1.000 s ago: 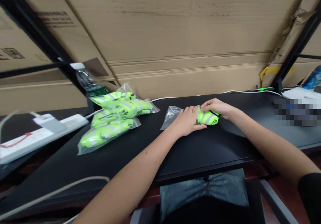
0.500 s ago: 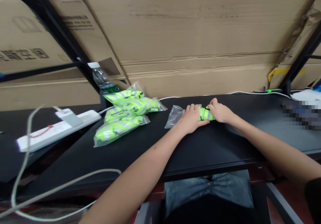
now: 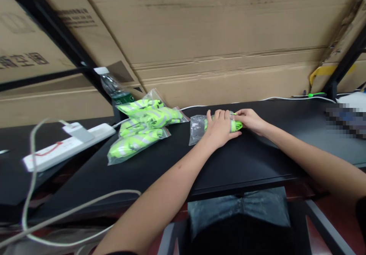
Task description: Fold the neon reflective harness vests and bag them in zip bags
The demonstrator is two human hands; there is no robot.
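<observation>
A rolled neon-yellow reflective vest (image 3: 236, 126) lies partly inside a clear plastic bag (image 3: 197, 130) on the black table. Over the bagged roll rests my left hand (image 3: 219, 128), its fingers across the far side and its thumb along the near side, gripping it. My right hand (image 3: 250, 120) is at the roll's right end, finger and thumb pinched together at the bag's edge; a scrap of yellow shows by the fingertips. Left of my hands sits a pile of similar bagged reflective vests (image 3: 137, 138). My left hand hides the middle of the roll.
A plastic bottle (image 3: 114, 87) stands behind the pile. On the left, a white power strip (image 3: 98, 133) holds a charger (image 3: 78, 132), with a loose white cable (image 3: 85, 201) nearby. Cardboard (image 3: 217, 26) walls the back. A green-handled tool (image 3: 316, 94) lies at the back right.
The roll has gone further into the bag, with less yellow showing on the right. The bag now covers more under my left hand. My right hand has shifted from the vest's end to the bag's edge.
</observation>
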